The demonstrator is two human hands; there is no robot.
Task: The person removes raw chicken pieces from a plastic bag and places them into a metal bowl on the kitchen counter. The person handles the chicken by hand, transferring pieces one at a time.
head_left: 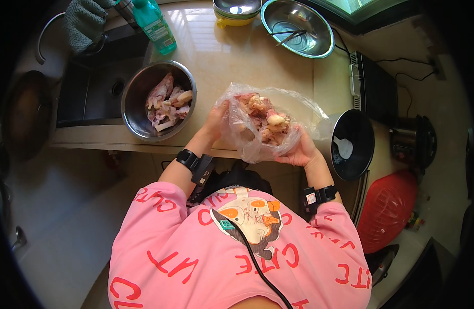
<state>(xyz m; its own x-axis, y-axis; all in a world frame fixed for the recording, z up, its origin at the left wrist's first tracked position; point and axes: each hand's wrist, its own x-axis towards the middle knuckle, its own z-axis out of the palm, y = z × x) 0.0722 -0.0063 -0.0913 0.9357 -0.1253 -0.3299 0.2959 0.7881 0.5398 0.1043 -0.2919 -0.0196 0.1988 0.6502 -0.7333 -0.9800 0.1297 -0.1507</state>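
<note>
Between my two hands, at the counter's front edge, is a clear plastic bag (244, 136) with several raw meaty bones (270, 121) inside. My left hand (216, 119) grips the bag's left side, its fingers partly hidden by the plastic. On the lower right, my right hand (301, 149) has its fingers closed on the bag. The bag's mouth gapes toward the upper right. To the left of the bag stands a steel bowl (128, 110) holding more raw bones (168, 103). A dark pot (368, 139) with a white rice paddle (343, 148) in it sits just right of my right hand.
A sink (72, 100) lies left of the steel bowl. Behind it stand a green bottle (157, 31) and a hanging cloth (85, 26). Stacked bowls (236, 10) and a metal basin (319, 31) with chopsticks are at the back. A red bag (389, 208) and a cooker (415, 141) are at right.
</note>
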